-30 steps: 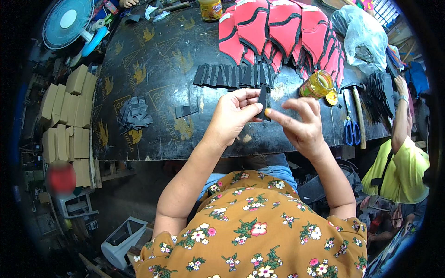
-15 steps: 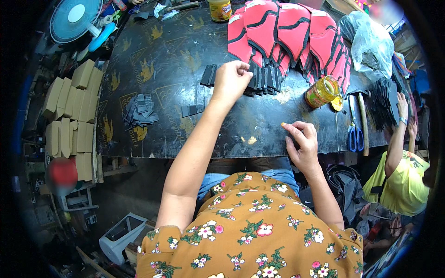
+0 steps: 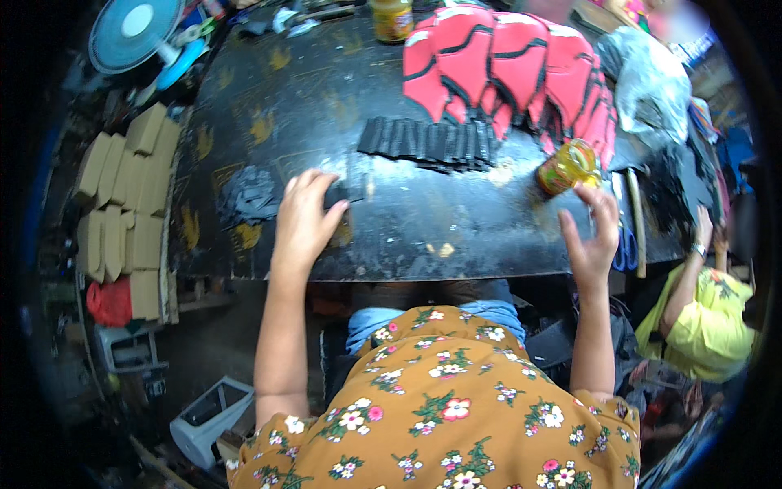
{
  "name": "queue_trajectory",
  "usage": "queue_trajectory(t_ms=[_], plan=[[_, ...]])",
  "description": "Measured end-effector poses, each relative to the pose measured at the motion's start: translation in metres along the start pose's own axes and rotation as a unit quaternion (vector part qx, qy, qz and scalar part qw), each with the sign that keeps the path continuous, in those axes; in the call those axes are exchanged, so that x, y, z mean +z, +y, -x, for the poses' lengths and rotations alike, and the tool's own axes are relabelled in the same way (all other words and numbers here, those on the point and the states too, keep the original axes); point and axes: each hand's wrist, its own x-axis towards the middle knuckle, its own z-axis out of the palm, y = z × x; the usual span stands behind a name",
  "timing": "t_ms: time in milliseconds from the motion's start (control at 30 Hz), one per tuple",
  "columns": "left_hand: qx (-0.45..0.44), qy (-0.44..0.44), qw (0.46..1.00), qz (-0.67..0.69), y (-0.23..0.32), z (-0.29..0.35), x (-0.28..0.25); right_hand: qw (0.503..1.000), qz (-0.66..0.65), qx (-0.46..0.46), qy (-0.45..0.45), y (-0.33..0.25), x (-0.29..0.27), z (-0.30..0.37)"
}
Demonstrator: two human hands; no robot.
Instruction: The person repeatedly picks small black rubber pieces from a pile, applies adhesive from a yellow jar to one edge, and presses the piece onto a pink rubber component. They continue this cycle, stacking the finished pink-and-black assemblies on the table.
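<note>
My left hand [image 3: 305,218] hovers over the table with thumb and fingers apart, holding nothing visible. Its fingertips are at a few small dark strips [image 3: 349,189], partly hidden by the hand. Left of it lies a loose pile of dark grey pieces [image 3: 248,196]. My right hand [image 3: 596,232], fingers apart and slightly curled, reaches to the yellow-smeared spot beside a glass jar [image 3: 565,169] of yellow paste; the lid there is mostly hidden by the fingers. Farther away, a row of overlapping black strips [image 3: 428,143] lies before several stacked pink-and-black curved pieces [image 3: 521,61].
Blue-handled scissors [image 3: 626,244] and a wooden-handled hammer [image 3: 637,220] lie right of the jar. A clear plastic bag [image 3: 652,85] and a second jar [image 3: 393,20] stand farther back. A person in a yellow shirt [image 3: 709,318] works at right. Cardboard pieces [image 3: 147,187] and a fan [image 3: 134,28] are left.
My left hand has left the black strip row and moved left and nearer, its fingers spreading. My right hand has moved right and farther, to beside the jar.
</note>
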Motion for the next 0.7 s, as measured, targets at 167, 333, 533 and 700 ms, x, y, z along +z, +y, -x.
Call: queue_trajectory(t_ms=[167, 333, 533, 700], plan=[[0.03, 0.045, 0.999, -0.007, -0.001, 0.022, 0.017, 0.971, 0.222, -0.048, -0.07, 0.013, -0.039, -0.063], [0.037, 0.102, 0.994, -0.021, -0.004, 0.018, 0.021, 0.953, 0.257, -0.031, -0.155, 0.015, -0.024, -0.086], [-0.117, 0.047, 0.897, 0.424, 0.04, 0.027, 0.032, 0.979, 0.184, -0.066, -0.058, 0.026, -0.024, -0.086], [-0.145, -0.027, 0.781, 0.607, 0.093, 0.027, 0.04, 0.973, 0.206, -0.082, 0.061, 0.019, -0.034, -0.052]])
